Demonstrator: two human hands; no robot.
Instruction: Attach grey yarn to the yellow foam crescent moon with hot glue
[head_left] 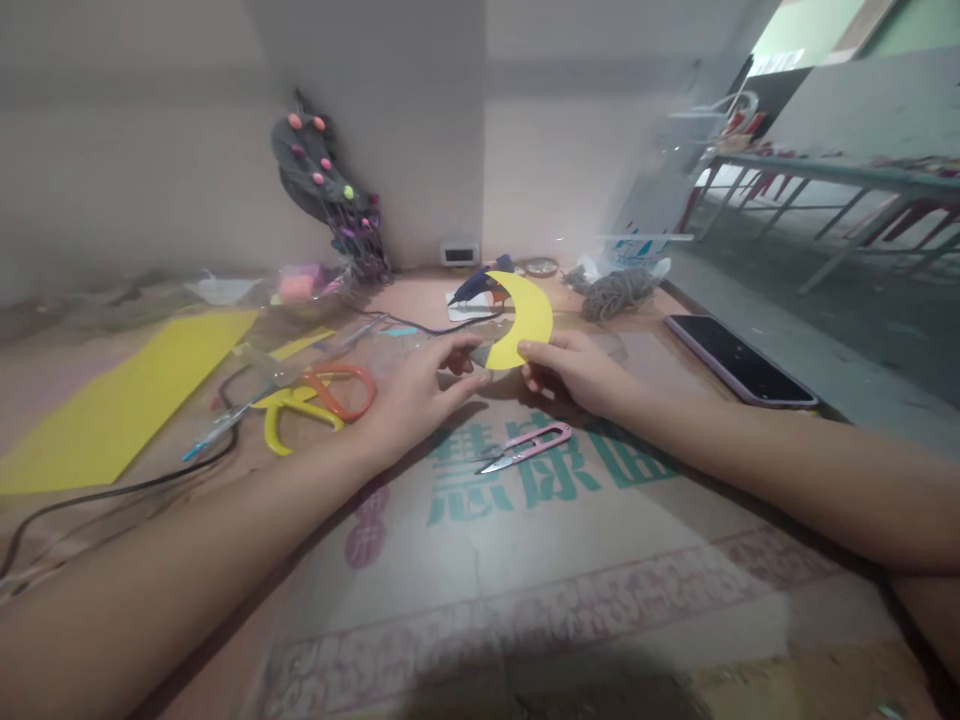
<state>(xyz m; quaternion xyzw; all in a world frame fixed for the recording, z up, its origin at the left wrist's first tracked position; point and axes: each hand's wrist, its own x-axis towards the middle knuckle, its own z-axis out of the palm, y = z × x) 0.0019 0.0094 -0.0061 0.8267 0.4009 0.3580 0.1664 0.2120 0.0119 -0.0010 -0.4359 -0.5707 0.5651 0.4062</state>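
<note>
Crescent of yellow card (pixel 535 308): long axis near upright, tips leftward | right hand (pixel 564 368): pinching lower part | left hand (pixel 435 385): beside, grip unclear

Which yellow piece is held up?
The yellow crescent, pinched in the right hand; the large yellow sheet and narrow yellow strip lie at left.

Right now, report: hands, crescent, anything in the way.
Right hand pinches yellow crescent near its lower end. Left hand open at the lower tip, contact unclear. Snips lie nearer; glue gun behind.
</note>
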